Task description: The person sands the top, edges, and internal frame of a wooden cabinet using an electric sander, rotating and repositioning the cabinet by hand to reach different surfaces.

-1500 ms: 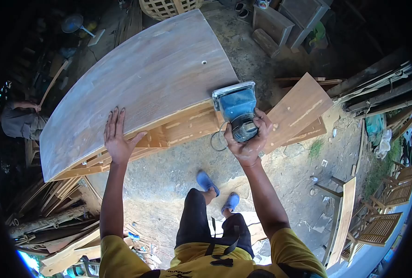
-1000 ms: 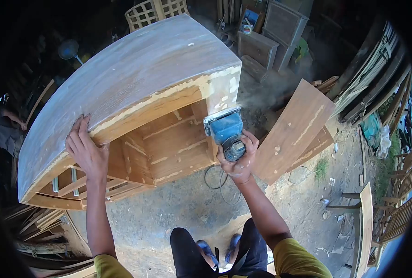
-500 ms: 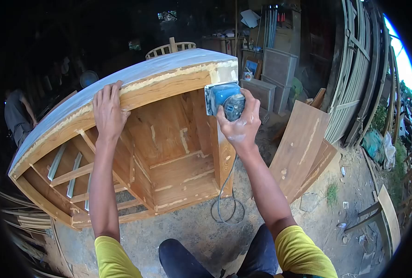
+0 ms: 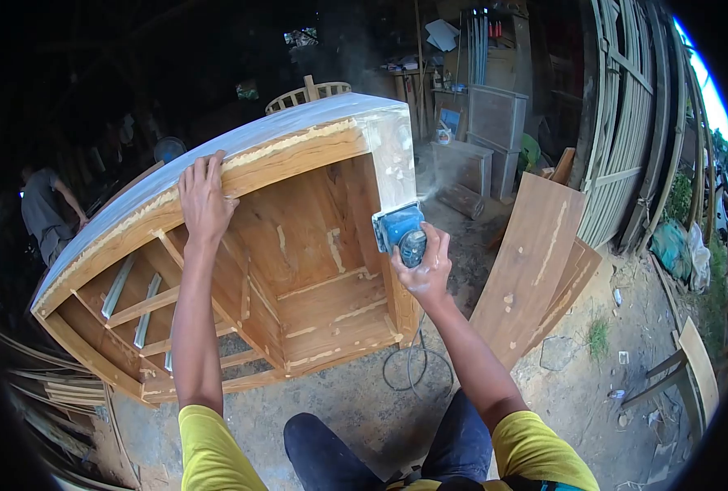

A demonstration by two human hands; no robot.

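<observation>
My right hand [image 4: 426,266] is wrapped round a blue electric sander [image 4: 402,229], whose flat pad lies on the right front post of a wooden cabinet [image 4: 298,155]. Pale dust drifts off beside the post. The stretch of post above the sander [image 4: 390,155] looks whitish and patchy. My left hand [image 4: 204,196] grips the curved front top rail, fingers over the upper edge and thumb beneath. Cream filler runs along that rail and on the joints inside. Metal drawer slides [image 4: 119,286] sit in the left bays.
Loose brown boards [image 4: 528,270] lean at the right. The sander's cord [image 4: 417,368] coils on the concrete floor. Another person [image 4: 49,209] stands at the far left. Grey cabinets [image 4: 495,123] and a chair back [image 4: 311,94] are behind; thin wood strips [image 4: 61,393] lie lower left.
My right hand has slid the sander down the post from near its top corner. The dust is now plainer. My left hand keeps its hold on the rail; the view has shifted slightly.
</observation>
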